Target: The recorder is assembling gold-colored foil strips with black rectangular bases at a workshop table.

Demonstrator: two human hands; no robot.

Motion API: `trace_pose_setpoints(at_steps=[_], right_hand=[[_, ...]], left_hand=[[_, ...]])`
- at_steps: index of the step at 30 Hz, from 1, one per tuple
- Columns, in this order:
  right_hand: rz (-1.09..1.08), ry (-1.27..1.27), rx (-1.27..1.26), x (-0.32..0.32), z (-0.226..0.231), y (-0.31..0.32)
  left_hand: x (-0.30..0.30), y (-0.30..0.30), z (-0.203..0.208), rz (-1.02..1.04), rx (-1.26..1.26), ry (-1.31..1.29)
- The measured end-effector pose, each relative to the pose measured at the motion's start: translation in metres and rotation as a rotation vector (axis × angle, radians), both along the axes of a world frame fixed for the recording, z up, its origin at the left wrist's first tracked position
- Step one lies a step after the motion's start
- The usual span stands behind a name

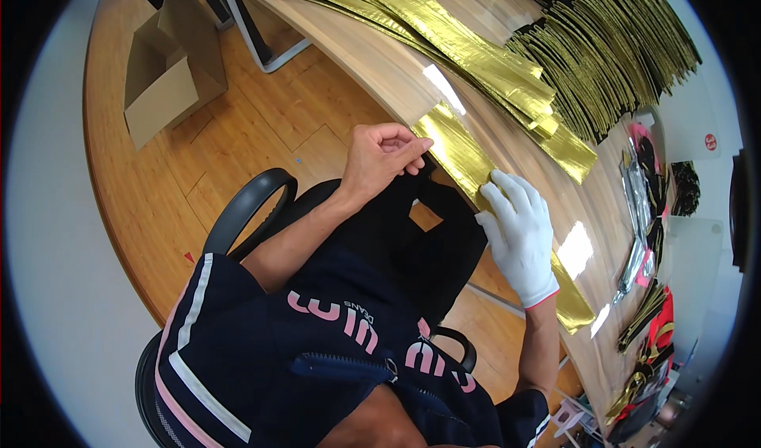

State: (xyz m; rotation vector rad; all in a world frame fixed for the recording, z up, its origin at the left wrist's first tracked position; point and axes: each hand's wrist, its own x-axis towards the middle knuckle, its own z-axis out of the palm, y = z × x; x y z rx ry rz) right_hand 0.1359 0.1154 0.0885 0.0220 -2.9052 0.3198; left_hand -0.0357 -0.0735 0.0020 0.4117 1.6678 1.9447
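Observation:
A shiny gold strip (458, 153) lies along the near edge of the table, its far end left and its near end running out past my right hand. My bare left hand (382, 156) is closed in a pinch at the strip's left edge, thumb and forefinger together. In a white glove with a red cuff, my right hand (519, 230) rests across the strip's middle. Its fingers are stretched out on the gold surface, with the thumb apart near the edge. The glove covers part of the strip.
Long gold strips (444, 32) lie layered farther back on the table (507, 139). Behind them stands a dense row of folded black-and-gold pieces (610, 47). Silver packets (634, 210) and red and black bundles (658, 329) line the right side. An open cardboard box (178, 75) sits on the floor.

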Motion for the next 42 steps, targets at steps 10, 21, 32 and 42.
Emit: trace_pose_setpoints(at_steps=[10, 21, 32, 42], right_hand=[[0.026, -0.193, -0.448, -0.088, 0.014, 0.041], [-0.074, -0.541, -0.720, -0.117, 0.021, 0.055], [0.028, -0.492, -0.789, -0.113, 0.011, 0.066], [0.097, -0.511, -0.683, -0.107, 0.009, 0.077]], left_hand=[[0.005, 0.009, 0.005, 0.156, -0.038, 0.446], [0.019, 0.014, 0.002, 0.053, 0.006, 0.401], [0.032, 0.024, 0.009, 0.076, -0.176, 0.602], [0.041, 0.030, 0.005, 0.145, -0.172, 0.636]])
